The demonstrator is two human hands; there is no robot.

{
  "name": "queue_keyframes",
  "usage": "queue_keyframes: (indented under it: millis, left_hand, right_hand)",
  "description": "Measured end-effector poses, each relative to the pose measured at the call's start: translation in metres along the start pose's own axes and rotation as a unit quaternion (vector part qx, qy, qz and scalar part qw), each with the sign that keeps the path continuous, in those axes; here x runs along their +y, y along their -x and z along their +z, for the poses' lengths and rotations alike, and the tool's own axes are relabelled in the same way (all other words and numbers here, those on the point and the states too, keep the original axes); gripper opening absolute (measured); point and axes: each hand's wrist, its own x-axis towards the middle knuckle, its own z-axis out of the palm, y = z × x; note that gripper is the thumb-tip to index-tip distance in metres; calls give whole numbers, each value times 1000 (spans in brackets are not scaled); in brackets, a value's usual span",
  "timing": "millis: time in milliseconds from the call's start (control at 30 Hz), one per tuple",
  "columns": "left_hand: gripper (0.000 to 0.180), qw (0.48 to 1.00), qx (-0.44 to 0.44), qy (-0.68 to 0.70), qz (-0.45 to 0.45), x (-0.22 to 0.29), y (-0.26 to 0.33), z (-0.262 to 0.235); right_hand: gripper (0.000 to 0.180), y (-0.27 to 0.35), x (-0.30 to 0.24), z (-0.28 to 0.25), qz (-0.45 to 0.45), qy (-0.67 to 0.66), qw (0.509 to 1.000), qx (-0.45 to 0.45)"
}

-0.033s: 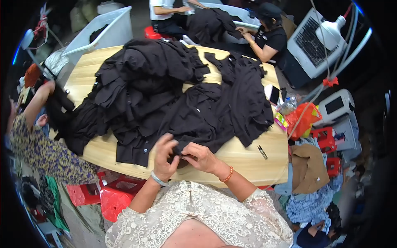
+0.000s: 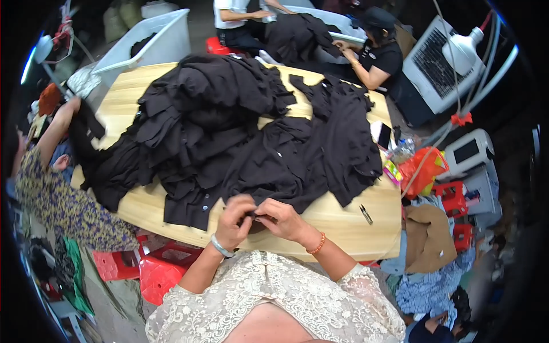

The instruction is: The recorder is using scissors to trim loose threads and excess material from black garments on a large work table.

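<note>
My left hand (image 2: 235, 222) and my right hand (image 2: 279, 219) meet at the near edge of a wooden table (image 2: 343, 226). Both pinch a fold of a black garment (image 2: 269, 171) between fingers and thumbs. A pale bangle is on my left wrist and an orange bead bracelet on my right. The garment spreads away from me into a large heap of black clothes (image 2: 217, 108) that covers most of the tabletop. What lies under my fingertips is hidden by the cloth.
A small dark cutting tool (image 2: 366, 214) lies on the table to my right, and a phone (image 2: 383, 136) sits at the right edge. One person in a patterned top (image 2: 57, 200) works at the left, another in black (image 2: 380, 57) at the far side. Red stools (image 2: 154, 274) stand below left.
</note>
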Motion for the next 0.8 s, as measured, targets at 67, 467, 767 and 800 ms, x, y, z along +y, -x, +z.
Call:
queue_keyframes:
  millis: [67,467,767,800]
  left_hand:
    - [16,992,1,41,-119,-1,5,-1]
    - [12,986,-122,7,-115,11,7,-21]
    - [9,998,-2,-37,-49,1,19,-5]
    - [10,996,15,-88,-21,5,18,-3]
  right_hand:
    - [18,0,-3,1,28,6,1000,12]
    - [14,14,-4,7,37,46,998,-37]
    - [10,10,-8,18,38,84,995,-24]
    - [9,9,-10,19,53,93,994,-11]
